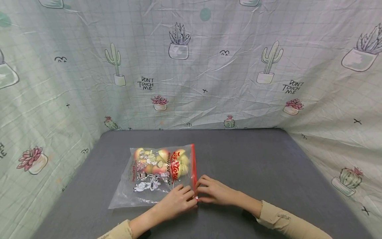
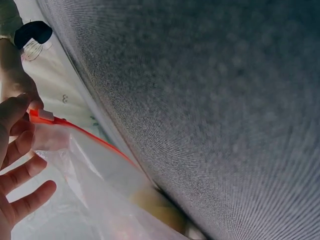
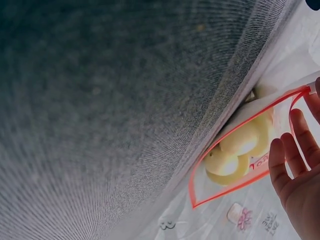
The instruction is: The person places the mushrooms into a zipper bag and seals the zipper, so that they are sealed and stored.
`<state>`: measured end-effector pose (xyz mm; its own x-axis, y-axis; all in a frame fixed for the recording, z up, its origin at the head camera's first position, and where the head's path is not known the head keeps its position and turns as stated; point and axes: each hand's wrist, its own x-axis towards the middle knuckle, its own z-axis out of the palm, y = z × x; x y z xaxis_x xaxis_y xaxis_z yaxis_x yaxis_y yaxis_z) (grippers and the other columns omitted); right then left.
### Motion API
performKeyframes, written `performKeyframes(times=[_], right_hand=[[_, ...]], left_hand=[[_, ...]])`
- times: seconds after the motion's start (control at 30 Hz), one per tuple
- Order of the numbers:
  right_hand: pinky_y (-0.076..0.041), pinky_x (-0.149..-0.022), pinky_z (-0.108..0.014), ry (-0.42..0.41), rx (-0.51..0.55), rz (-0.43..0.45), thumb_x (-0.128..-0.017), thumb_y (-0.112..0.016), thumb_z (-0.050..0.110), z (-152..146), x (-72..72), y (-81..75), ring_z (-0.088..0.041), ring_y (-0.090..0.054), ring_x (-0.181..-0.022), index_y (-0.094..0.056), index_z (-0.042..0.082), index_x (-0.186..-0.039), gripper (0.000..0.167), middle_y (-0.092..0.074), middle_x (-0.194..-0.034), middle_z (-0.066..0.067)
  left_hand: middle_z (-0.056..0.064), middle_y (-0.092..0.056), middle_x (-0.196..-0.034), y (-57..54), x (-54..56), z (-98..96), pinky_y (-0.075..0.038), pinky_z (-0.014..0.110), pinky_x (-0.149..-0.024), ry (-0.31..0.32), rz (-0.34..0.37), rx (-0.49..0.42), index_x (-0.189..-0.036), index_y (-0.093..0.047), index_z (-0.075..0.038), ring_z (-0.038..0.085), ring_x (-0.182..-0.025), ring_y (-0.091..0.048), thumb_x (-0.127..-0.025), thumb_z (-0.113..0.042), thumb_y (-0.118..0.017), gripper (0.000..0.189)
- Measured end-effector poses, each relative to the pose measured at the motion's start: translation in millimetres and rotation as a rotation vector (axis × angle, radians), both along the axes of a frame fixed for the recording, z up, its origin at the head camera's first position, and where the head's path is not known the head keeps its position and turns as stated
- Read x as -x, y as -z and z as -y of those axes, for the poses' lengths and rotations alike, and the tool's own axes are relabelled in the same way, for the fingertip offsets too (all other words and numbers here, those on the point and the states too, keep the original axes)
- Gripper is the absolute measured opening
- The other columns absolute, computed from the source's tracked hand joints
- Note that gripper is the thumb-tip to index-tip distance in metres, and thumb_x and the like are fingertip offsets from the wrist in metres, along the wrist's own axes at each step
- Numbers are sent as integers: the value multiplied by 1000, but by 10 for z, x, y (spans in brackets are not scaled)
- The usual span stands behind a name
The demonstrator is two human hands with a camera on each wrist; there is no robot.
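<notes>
A clear zip bag (image 1: 122, 196) printed with red and white cartoon figures lies on the grey table, its red zip edge (image 1: 193, 162) facing right. Several yellow-and-red fruits (image 1: 182, 166), apple-like, fill its far part. At the near end of the zip, my left hand (image 1: 177, 199) pinches the bag's corner. My right hand (image 1: 216, 192) holds the same end from the other side, thumb and fingers by the white slider (image 1: 197, 197). In the right wrist view, the bag's mouth gapes, its two red strips apart, with pale yellow fruits (image 3: 235, 150) visible inside.
The grey table surface (image 1: 244, 159) extends around the bag. A pale cloth (image 1: 203, 66) printed with potted cacti hangs behind the table and along both sides. Beige sleeves (image 1: 286, 219) cover the forearms.
</notes>
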<state>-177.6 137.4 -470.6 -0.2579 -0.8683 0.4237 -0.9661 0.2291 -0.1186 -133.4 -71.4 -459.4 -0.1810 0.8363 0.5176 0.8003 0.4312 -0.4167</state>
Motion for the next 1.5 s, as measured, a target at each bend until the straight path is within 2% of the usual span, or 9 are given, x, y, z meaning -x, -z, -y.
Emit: performKeyframes(times=[0.07,0.17,0.3,0.47,0.8,1.27,1.5], right_hand=[[-42,-79,-16,-1,13,0,-88,-52,32,2,6,-2,-5,-41,-96,-58,21,-95,14,-49,-102,7],[-42,-81,-18,-3,33,4,-88,-53,31,8,11,-12,-6,-41,-97,-57,21,-97,13,-49,-104,6],[-42,-83,-19,0,54,-5,-88,-53,30,12,8,-24,-7,-42,-99,-57,22,-98,14,-50,-105,6],[-41,-83,-19,4,68,-35,-88,-53,30,23,7,-22,-8,-43,-99,-57,21,-99,15,-50,-105,7],[-43,-81,-22,22,73,-37,-88,-53,29,31,-13,-7,-13,-45,-97,-59,20,-100,15,-50,-106,6],[-42,-82,-19,52,161,-92,-86,-56,29,54,-51,13,-8,-44,-97,-62,22,-96,14,-54,-102,8],[-43,-81,-20,68,192,-144,-85,-58,30,93,-46,-27,-9,-46,-95,-64,20,-92,13,-57,-98,6]], left_hand=[[-8,-56,-77,-7,8,2,-39,24,-62,-6,-19,-21,-77,-59,-21,9,-73,-51,-75,-32,-65,13],[-7,-56,-78,-20,26,11,-39,23,-62,-23,-64,-31,-77,-58,-21,9,-74,-51,-80,-27,-56,8],[-7,-54,-77,-47,39,8,-38,22,-61,-43,-117,-36,-77,-57,-20,9,-73,-50,-88,-24,-38,22],[-6,-54,-78,-29,38,-6,-37,23,-62,-66,-116,-28,-78,-58,-18,10,-73,-50,-90,-26,-41,22],[-5,-55,-82,-17,-2,-18,-38,24,-63,-111,-86,-12,-79,-57,-18,10,-74,-49,-81,-21,-43,15],[-4,-54,-81,-36,-29,-42,-41,26,-64,-139,-78,-36,-78,-55,-17,11,-74,-49,-79,-18,-45,10],[-3,-55,-82,-59,-27,-43,-42,28,-64,-200,-74,-26,-80,-55,-15,12,-74,-49,-80,-19,-42,13]])
